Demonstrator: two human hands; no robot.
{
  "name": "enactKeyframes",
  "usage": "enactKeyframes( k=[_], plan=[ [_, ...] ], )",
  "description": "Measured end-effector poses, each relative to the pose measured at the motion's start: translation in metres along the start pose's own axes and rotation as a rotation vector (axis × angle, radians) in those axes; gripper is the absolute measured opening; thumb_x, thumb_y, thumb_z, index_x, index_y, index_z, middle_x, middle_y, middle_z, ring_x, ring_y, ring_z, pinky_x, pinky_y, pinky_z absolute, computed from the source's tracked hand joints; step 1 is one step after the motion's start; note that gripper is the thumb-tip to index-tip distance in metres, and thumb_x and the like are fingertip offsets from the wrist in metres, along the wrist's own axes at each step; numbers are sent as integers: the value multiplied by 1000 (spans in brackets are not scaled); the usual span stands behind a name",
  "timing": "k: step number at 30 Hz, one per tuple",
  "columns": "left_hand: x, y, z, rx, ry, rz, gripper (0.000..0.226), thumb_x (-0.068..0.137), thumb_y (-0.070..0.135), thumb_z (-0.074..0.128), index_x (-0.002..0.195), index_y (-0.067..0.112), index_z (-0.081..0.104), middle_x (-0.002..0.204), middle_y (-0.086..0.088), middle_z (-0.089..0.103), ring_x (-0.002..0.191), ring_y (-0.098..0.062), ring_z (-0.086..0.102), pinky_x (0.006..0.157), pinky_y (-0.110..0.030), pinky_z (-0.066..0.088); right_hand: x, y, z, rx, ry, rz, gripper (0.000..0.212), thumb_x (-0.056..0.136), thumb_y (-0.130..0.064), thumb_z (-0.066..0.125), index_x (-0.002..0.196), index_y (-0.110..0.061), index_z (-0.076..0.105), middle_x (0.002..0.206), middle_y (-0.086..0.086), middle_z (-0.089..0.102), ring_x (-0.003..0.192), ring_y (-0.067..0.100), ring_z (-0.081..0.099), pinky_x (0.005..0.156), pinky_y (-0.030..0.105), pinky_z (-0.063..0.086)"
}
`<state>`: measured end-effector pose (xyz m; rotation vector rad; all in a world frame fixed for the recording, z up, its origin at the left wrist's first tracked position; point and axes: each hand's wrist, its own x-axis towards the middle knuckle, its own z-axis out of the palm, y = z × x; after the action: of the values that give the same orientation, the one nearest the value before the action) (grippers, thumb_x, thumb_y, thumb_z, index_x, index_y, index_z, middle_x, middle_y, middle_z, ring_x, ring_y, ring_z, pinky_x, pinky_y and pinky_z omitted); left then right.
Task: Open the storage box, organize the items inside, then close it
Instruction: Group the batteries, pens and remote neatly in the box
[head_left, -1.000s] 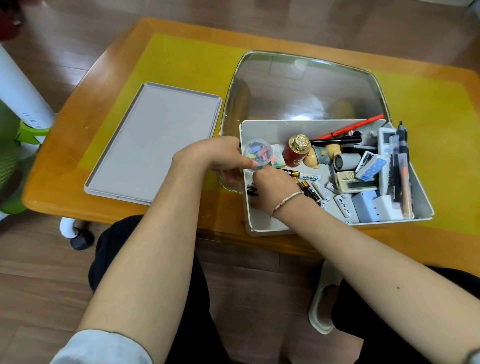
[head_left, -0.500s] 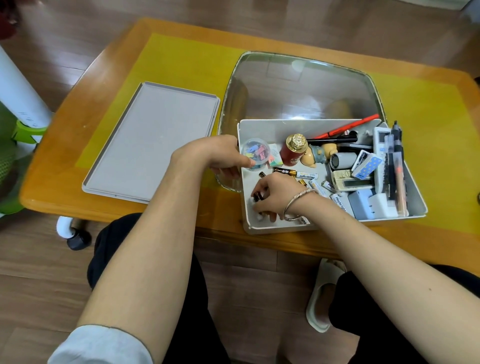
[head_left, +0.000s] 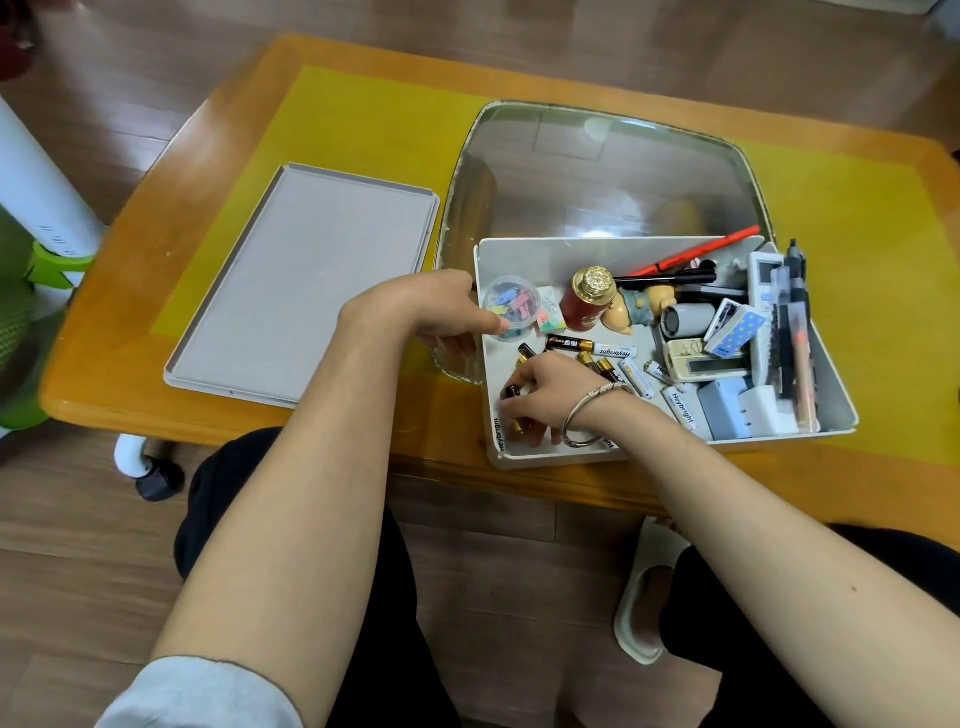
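**Sorting batteries in the open box**

My storage box (head_left: 519, 457) sits open at the near edge of the table (head_left: 130, 395), partly on a glass panel (head_left: 597, 171), and its grey lid (head_left: 306, 286) lies flat on the yellow mat just to the left. My left hand (head_left: 431, 312) grips the box's left wall, fingers curled over the rim, thumb touching the clear tub of coloured clips (head_left: 511, 306) in the far left corner. My right hand (head_left: 545, 395) is down in the near left corner, fingers curled around a dark battery (head_left: 513, 391); a bangle (head_left: 587, 410) is on that wrist. More batteries (head_left: 592, 347) lie loose just beyond my knuckles. Further right are a red bottle with a gold cap (head_left: 587, 301), a small figurine (head_left: 639, 306), a white remote (head_left: 763, 291) and pens (head_left: 795, 332) along the right wall
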<state>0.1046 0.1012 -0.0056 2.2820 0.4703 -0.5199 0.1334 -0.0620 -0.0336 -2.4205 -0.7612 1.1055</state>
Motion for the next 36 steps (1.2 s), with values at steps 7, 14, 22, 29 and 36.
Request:
enactKeyframes(
  k=[7, 14, 22, 29, 36],
  plan=[
    [-1, -1, -1, 17, 5, -10, 50, 89, 46, 59, 128, 17, 46, 107, 0, 63, 87, -13, 64, 61, -24, 51, 2, 2, -2, 47, -55, 21, 24, 91, -24, 59, 102, -3, 60, 87, 15, 71, 70, 27, 71, 58, 35, 58],
    [-2, 0, -2, 1, -11, 5, 47, 87, 47, 62, 122, 19, 48, 105, 0, 64, 88, -13, 66, 65, -26, 53, 7, 2, -2, 212, 170, 17, 25, 85, -22, 68, 98, -4, 59, 63, 8, 69, 53, 20, 68, 46, 29, 54],
    [-3, -2, -1, 14, -2, 37, 66, 80, 43, 72, 130, 19, 37, 106, 1, 61, 82, -13, 66, 62, -27, 53, 11, 2, 2, -75, 262, -15, 42, 80, -25, 72, 118, -13, 59, 101, 9, 67, 89, 27, 65, 79, 38, 54],
    [-2, -2, 0, -9, 3, 42, 63, 81, 41, 71, 129, 18, 38, 95, 4, 61, 77, -11, 67, 57, -24, 50, 18, 3, 3, -124, 351, 2, 30, 78, -25, 74, 105, -14, 65, 99, 7, 67, 91, 25, 65, 81, 33, 52],
    [-3, -1, -1, -7, 1, 43, 57, 85, 41, 67, 128, 17, 39, 87, 5, 61, 73, -11, 67, 53, -22, 48, 19, 1, 6, -139, 259, -12, 38, 71, -34, 78, 102, -17, 63, 85, 4, 63, 68, 23, 59, 70, 37, 56]
  ],
)
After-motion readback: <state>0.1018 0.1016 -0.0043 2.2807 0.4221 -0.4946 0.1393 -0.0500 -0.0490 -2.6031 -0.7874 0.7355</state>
